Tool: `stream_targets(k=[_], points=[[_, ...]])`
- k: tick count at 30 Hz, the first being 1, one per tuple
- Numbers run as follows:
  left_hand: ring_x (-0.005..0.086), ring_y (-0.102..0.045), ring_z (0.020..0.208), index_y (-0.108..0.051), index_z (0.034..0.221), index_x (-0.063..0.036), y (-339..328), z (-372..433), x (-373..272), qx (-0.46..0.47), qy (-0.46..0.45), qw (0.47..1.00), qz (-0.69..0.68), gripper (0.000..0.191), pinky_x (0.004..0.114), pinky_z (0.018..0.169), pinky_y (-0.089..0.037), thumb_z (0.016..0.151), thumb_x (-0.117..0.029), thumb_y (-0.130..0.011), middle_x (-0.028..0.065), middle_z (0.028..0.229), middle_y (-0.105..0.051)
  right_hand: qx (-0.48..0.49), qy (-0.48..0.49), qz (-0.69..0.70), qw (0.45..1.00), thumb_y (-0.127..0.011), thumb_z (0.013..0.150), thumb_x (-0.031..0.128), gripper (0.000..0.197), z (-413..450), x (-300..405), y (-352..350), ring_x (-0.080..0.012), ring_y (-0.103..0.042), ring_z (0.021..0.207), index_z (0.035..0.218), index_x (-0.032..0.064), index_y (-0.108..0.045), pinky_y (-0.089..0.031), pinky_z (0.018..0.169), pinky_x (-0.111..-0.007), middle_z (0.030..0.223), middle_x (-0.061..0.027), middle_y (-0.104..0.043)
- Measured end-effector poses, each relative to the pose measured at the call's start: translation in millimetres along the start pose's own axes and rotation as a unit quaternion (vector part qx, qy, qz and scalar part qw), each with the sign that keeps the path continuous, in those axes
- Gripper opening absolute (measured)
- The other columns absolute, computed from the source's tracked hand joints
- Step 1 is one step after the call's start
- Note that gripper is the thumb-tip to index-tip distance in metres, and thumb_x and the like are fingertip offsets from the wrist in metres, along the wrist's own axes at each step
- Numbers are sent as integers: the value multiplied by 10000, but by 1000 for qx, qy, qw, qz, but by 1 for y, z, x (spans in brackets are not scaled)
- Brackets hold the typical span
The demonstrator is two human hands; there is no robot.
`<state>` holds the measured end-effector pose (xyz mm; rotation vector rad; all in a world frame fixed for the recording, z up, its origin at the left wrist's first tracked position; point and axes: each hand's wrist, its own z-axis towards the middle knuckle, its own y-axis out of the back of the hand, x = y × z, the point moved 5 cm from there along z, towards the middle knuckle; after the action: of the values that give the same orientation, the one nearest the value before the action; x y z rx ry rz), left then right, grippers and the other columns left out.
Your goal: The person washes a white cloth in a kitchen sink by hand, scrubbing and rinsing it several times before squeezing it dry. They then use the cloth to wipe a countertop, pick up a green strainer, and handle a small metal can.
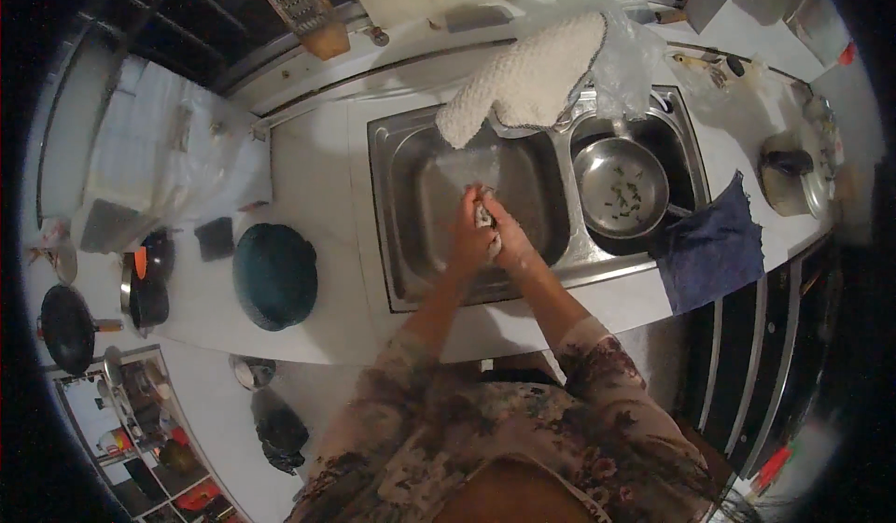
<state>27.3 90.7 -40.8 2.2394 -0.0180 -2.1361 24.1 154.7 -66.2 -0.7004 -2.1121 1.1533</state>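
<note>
My left hand (477,228) and my right hand (509,232) are together over the left basin (427,194) of a stainless steel sink. Between the palms they clasp a small whitish item (484,216); the fingers cover most of it, so its kind cannot be told. Wet, whitish streaks show on my right wrist. Just beyond my fingertips, a pale patch of what looks like water or glare lies in the basin. Above the basin's far edge hangs a cream textured towel (535,75), which hides whatever supports it.
A metal pan (619,187) holding green scraps sits in the right basin. A blue cloth (714,250) drapes over the counter's front edge. To the left are a dark teal rounded object (275,276) and black pans (67,328). A box grater (297,1) stands by the window.
</note>
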Motion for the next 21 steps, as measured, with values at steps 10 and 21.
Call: stream_targets(k=[10, 21], points=[[217, -426, 1087, -324, 1225, -41, -27, -31, -80, 124, 176, 873, -438, 609, 351, 880, -379, 740, -261, -619, 102, 1229, -385, -123, 165, -91, 974, -521, 750, 82, 216, -21, 29, -17, -152, -533, 711, 963, 108, -503, -443, 606, -261, 810, -41, -542], [102, -427, 457, -521, 849, -65, -20, -51, -30, 215, 381, 860, -261, 163, 227, 398, -318, 728, -157, -580, 21, 611, -490, 139, 90, -436, 884, -513, 780, 77, 268, -39, 51, -53, -166, -499, 894, 1047, 93, -506, -391, 790, -263, 986, -56, -538]])
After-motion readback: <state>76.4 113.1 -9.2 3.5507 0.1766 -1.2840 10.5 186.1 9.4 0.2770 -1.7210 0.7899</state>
